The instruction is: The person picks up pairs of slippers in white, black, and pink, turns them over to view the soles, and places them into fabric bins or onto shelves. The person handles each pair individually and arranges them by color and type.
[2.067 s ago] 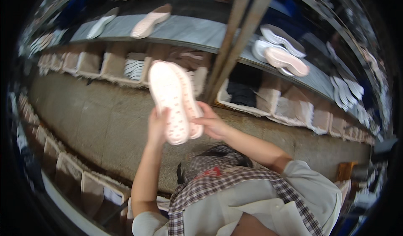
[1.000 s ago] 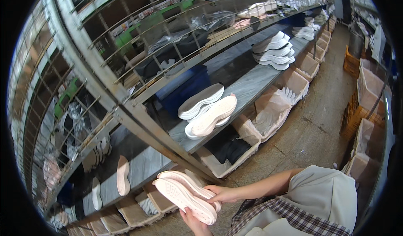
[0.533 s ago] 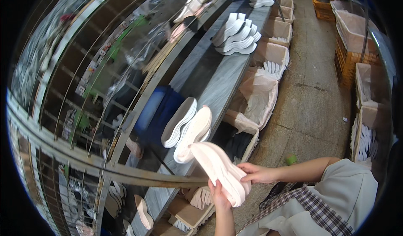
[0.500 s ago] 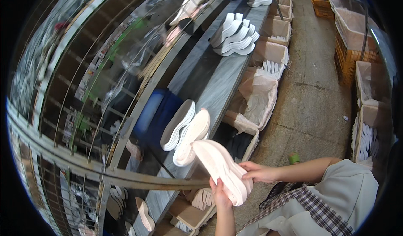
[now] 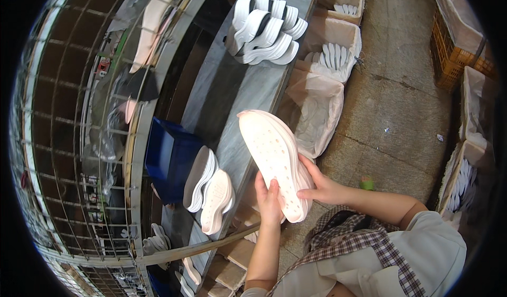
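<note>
A small stack of pale pink shoe soles is held between my two hands over the aisle side of the belt. The top sole shows rows of small holes. My left hand grips its near left edge, thumb on top; my right hand clasps the right edge, fingers partly hidden underneath. To the left, a pink sole rests on white soles on the grey belt, beside a sole with a grey face. Farther up the belt stands a pile of white soles.
Lined bins run along the belt's right side, some with white soles inside. A blue box sits left of the belt, near a wire mesh frame. Orange crates and more lined bins border the aisle floor.
The pink soles in my hands have turned so the holed face shows, and sit farther from the pair on the belt. My view has shifted, bringing the white pile nearer.
</note>
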A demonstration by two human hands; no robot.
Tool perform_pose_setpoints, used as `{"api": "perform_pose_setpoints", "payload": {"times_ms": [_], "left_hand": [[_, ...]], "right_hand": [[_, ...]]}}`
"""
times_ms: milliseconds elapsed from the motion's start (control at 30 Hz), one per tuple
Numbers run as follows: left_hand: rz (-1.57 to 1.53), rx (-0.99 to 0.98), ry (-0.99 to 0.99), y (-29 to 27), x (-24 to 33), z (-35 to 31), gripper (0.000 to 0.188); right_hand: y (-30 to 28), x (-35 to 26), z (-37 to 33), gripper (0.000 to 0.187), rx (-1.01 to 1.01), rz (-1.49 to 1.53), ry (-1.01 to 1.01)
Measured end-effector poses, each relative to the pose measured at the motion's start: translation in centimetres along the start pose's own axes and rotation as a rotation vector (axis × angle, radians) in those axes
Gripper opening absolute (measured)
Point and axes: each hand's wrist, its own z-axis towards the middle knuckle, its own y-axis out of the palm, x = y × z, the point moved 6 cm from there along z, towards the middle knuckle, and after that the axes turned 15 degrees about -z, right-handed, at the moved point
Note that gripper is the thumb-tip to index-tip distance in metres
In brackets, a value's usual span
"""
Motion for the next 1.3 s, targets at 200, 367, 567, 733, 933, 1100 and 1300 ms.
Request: {"api": "perform_pose_setpoints", "payload": {"times_ms": [200,367,567,733,933,1100,1300], "left_hand": [[0.064,-0.07,0.02,3.3,-1.1,3.4,0.049],[0.135,-0.091,0.04,4.1,-1.2,4.7,0.046],[0.2,0.006,0.03,1.2,3.2,5.9,0.044],[0.311,0.015,0.162,-6.9,15.4,7.0,0.043],[0.683,0.116,-0.118,-18.9,27.3,9.5,0.053],[0.93,0.097,-0.464,-27.5,29.5,12.4,0.05],[1.113,0.254,-0.367,-34.1,29.8,15.4,0.042]], "right_hand": [[-4.2,0.2,1.6,0.094,0.028,-0.014,0.003],[-4.8,0.7,2.4,0.093,0.005,0.112,0.085],[-5.0,0.5,2.6,0.088,0.042,-0.098,0.176],[-6.7,3.1,1.4,0.057,0.107,-0.154,0.256],[-8.2,10.0,-2.9,0.032,0.235,-0.127,0.568],[-6.8,13.0,-5.3,0.027,0.269,-0.103,0.721],[-5.9,14.8,-6.1,0.027,0.326,-0.233,0.808]]}}
